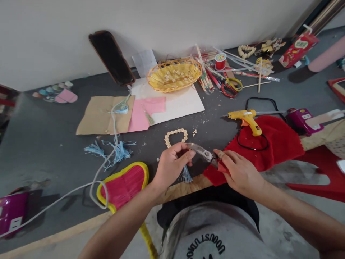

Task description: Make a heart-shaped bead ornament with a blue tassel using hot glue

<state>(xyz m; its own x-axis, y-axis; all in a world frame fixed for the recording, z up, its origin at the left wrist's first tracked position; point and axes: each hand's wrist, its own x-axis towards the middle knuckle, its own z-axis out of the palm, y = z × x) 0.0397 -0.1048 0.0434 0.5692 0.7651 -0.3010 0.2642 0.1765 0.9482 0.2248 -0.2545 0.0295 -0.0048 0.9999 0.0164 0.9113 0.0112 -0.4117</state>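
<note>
My right hand point(238, 171) is wrapped round the red handles of a pair of pruning shears point(206, 154), whose metal jaws point left. The tip of the shears meets the closed thumb and fingers of my left hand point(172, 163). Whatever my left fingers pinch there is too small to make out. Just beyond that hand, a heart-shaped outline of pale little pieces point(176, 133) lies on the dark table, partly covered by my fingers. A few loose pale pieces point(194, 133) are beside it. Below my left fingers a blue tassel point(185, 175) shows at the table's front edge.
A yellow wicker basket point(174, 77) holds small pale pieces. On the right, a yellow glue gun point(245, 118) rests by red cloth point(277, 144). Scissors point(231, 86) lie farther back. A white cable point(99, 169) crosses a pink-and-yellow fan-shaped piece point(125, 183). A phone point(111, 57) leans against the wall.
</note>
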